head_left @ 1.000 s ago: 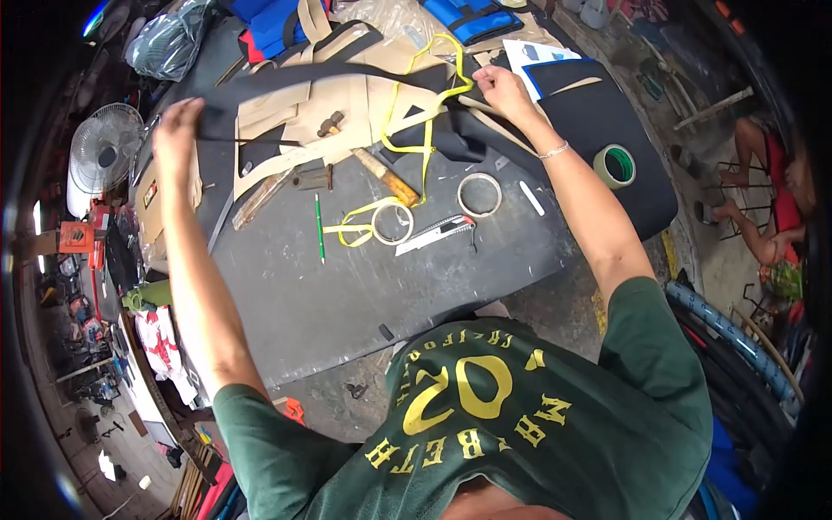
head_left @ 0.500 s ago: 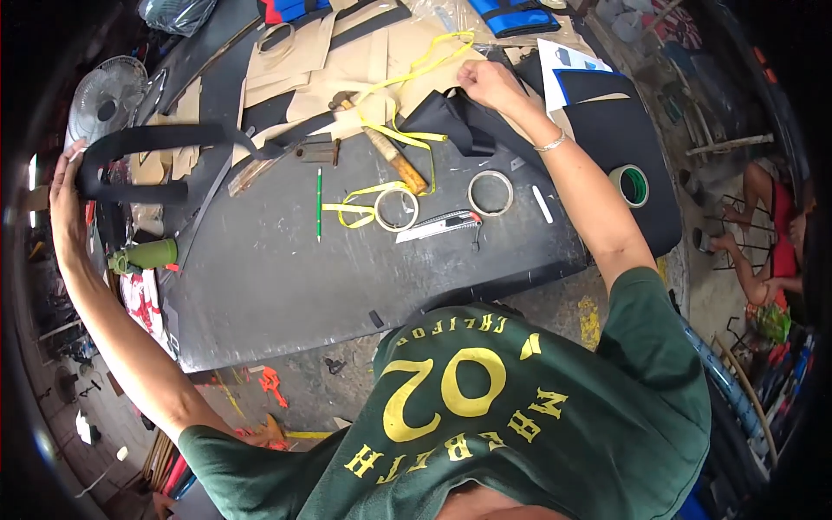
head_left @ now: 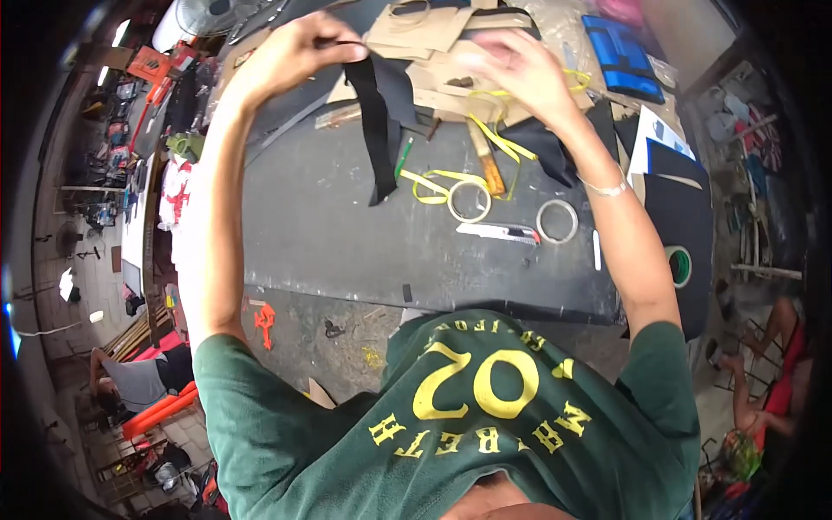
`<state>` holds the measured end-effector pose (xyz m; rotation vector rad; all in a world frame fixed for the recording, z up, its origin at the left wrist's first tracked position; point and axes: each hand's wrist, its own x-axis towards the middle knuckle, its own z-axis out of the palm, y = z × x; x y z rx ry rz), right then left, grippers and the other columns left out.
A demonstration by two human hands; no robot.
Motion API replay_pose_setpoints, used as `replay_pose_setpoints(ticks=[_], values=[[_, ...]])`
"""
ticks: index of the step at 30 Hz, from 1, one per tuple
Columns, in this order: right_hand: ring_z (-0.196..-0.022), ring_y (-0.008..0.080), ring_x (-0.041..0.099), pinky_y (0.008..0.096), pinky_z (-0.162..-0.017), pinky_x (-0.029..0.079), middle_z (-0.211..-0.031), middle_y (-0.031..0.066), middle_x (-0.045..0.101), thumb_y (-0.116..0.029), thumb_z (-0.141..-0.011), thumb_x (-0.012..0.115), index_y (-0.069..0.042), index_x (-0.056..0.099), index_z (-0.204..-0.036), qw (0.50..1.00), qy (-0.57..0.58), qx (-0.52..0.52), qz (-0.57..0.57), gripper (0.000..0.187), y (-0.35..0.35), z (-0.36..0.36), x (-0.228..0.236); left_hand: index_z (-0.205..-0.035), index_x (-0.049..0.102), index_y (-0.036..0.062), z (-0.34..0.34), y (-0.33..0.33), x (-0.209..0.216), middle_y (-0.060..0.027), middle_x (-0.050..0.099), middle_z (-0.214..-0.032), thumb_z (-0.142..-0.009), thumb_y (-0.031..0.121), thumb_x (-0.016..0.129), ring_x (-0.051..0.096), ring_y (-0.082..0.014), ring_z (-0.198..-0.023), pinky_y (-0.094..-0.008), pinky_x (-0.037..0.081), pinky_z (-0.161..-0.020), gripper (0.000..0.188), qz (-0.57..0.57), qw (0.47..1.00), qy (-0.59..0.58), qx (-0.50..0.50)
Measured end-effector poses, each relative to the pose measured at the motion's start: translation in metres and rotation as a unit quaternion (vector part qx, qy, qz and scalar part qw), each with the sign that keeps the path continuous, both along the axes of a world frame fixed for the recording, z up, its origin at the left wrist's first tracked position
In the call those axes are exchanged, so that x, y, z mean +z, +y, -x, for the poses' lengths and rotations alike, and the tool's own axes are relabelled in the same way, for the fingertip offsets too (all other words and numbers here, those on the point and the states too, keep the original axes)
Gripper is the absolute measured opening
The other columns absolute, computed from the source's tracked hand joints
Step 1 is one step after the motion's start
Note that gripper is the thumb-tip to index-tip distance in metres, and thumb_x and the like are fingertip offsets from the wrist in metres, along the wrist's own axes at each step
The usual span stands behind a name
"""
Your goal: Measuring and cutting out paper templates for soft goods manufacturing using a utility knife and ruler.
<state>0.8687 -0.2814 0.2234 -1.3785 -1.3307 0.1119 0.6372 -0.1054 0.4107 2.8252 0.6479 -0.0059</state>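
Observation:
My left hand [head_left: 299, 59] is raised over the far left part of the dark table, thumb and fingers pinched on a black fabric strap [head_left: 374, 130]. The strap hangs down from the fingertips, its lower end close to a green pencil [head_left: 405, 156]. My right hand [head_left: 517, 76] is held above the brown cardboard pieces [head_left: 420, 36]; its fingers are smeared by motion, so I cannot tell whether they hold anything. Below it lie a wooden-handled hammer [head_left: 488, 165] and a yellow flat tape [head_left: 496, 134].
Two tape rings [head_left: 451, 201] and a box cutter [head_left: 494, 231] lie mid-table. At the right are a thin white stick [head_left: 596, 250], a green-cored tape roll [head_left: 680, 267] and black sheets [head_left: 672, 208]. A blue folded pouch [head_left: 620, 56] sits at the far right. People are in the background.
My left hand has come inward from the far left, bringing the black strap over the table. The right hand has lifted off the table's far side and blurs. The view has shifted.

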Motion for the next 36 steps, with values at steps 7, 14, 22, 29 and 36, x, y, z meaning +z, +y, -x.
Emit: replay_pose_setpoints(ticks=[7,14,22,29,36], values=[[-0.107,0.0241,0.068,0.0367,-0.090,0.054,-0.121,0.0146,0.071,-0.014,-0.095,0.065,-0.005,0.059,-0.140,0.990,-0.045,0.107,-0.086,0.047,0.029,0.020,0.017,-0.113,0.072,0.0030,-0.045,-0.042,-0.081,0.0001,0.068,-0.098,-0.102,0.019,0.065,0.059,-0.0098,-0.089,-0.0261,0.049,-0.079,0.020,0.240,0.953,-0.180,-0.034],[-0.104,0.0226,0.066,0.0348,-0.092,0.052,-0.113,0.0134,0.072,-0.026,-0.092,0.076,-0.001,0.066,-0.130,0.952,0.209,0.154,0.160,0.047,-0.053,0.056,0.097,-0.111,0.075,0.0020,-0.012,-0.096,-0.037,-0.0025,0.070,-0.094,-0.100,0.015,0.068,0.061,-0.0089,-0.084,-0.0267,0.049,-0.077,0.018,0.279,0.922,-0.231,-0.134],[-0.102,0.0160,0.066,0.0283,-0.089,0.053,-0.104,0.0107,0.070,-0.003,-0.093,0.052,0.002,0.065,-0.121,0.986,-0.143,-0.082,-0.002,0.032,-0.026,0.134,0.105,-0.128,0.058,0.0048,0.022,-0.038,-0.081,-0.0087,0.067,-0.117,-0.095,0.027,0.077,0.061,-0.0159,-0.113,-0.0343,0.050,-0.098,0.044,0.506,0.797,-0.298,-0.138],[-0.078,0.0122,0.066,0.0240,-0.067,0.055,-0.110,0.0045,0.060,0.003,-0.099,0.049,-0.007,0.055,-0.111,0.996,0.027,-0.079,-0.012,0.017,-0.064,0.076,0.100,-0.128,0.066,0.0005,0.069,-0.013,-0.237,-0.0067,0.075,-0.122,-0.100,0.022,0.068,0.074,-0.0168,-0.102,-0.0306,0.055,-0.096,0.035,0.456,0.862,-0.110,-0.192],[-0.085,0.0110,0.063,0.0262,-0.072,0.051,-0.090,0.0006,0.070,0.000,-0.089,0.071,-0.007,0.071,-0.104,0.925,0.301,-0.206,0.108,0.016,-0.086,0.058,0.004,-0.122,0.074,0.0102,0.159,0.111,-0.283,-0.0149,0.075,-0.117,-0.095,0.023,0.070,0.073,-0.0268,-0.109,-0.0348,0.054,-0.096,0.030,0.119,0.982,-0.115,-0.096]])
